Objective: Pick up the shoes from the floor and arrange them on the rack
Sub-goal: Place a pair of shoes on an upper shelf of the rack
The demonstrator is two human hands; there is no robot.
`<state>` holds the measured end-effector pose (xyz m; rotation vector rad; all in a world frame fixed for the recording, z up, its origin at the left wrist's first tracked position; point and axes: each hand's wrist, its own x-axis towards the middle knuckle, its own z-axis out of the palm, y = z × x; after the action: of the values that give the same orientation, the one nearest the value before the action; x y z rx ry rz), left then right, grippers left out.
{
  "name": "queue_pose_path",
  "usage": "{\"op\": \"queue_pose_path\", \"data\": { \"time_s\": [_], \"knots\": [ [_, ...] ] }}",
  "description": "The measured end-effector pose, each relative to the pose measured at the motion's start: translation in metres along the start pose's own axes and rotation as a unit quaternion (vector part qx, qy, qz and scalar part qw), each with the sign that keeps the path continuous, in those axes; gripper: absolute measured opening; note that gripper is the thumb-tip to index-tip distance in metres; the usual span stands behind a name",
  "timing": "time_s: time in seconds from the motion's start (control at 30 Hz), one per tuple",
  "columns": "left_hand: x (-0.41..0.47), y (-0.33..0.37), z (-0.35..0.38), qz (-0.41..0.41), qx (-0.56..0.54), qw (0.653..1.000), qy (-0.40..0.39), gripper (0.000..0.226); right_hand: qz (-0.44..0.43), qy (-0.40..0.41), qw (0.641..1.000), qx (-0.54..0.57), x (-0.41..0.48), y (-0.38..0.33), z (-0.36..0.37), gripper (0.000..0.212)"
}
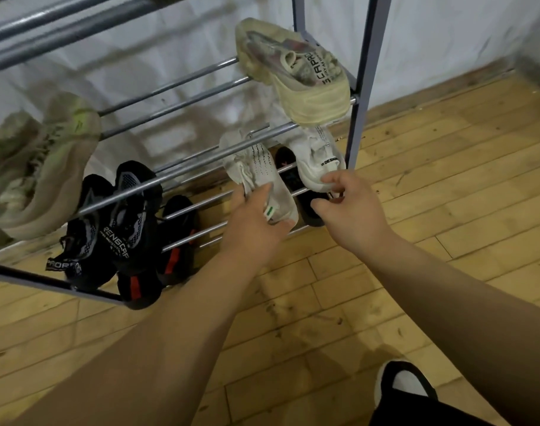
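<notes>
Wood floor [446, 210], rack [359, 87] against white cloth. Left hand [256, 222] fingers wrap heel of white shoe [259, 167]; right hand [351, 210] fingers pinch heel of second white shoe [320, 158], by rack's right post. Both on lower rails, heels at front rail. Risk: let go unsettled, heels tip through rail gap onto black shoe [307, 215] below; lifting wrist may knock beige shoe [305, 81] above.

left hand [258, 218], right hand [350, 207] on white shoes [262, 166]

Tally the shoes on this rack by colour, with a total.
Beige: 2, left beige shoe and right beige shoe.
White: 2, left white shoe and right white shoe.
Black: 5, black-and-grey pair, black-and-red pair, single black shoe.
Total: 9
</notes>
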<state>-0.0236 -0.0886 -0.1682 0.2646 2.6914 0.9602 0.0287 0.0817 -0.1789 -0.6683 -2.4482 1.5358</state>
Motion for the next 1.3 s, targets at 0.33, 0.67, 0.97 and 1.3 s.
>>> {"op": "queue_pose_path", "data": {
  "time_s": [0.33, 0.67, 0.97, 1.3],
  "knots": [
    [-0.049, 0.021, -0.02, -0.005, -0.078, 0.997, -0.002, 0.075, 0.104, -0.146, 0.972, 0.15, -0.018, -0.035, 0.004, 0.051],
    [-0.136, 0.076, -0.1, 0.018, -0.182, 0.982, -0.038, 0.052, 0.139, -0.215, 0.96, 0.114, -0.08, -0.141, -0.077, 0.023],
    [-0.199, 0.15, -0.187, 0.082, -0.221, 0.97, -0.053, 0.023, 0.109, -0.243, 0.962, 0.055, -0.121, -0.254, -0.159, 0.029],
    [-0.194, 0.177, -0.244, 0.23, -0.134, 0.948, 0.177, 0.06, -0.013, -0.169, 0.958, 0.232, -0.109, -0.308, -0.158, 0.036]
  ]
}}
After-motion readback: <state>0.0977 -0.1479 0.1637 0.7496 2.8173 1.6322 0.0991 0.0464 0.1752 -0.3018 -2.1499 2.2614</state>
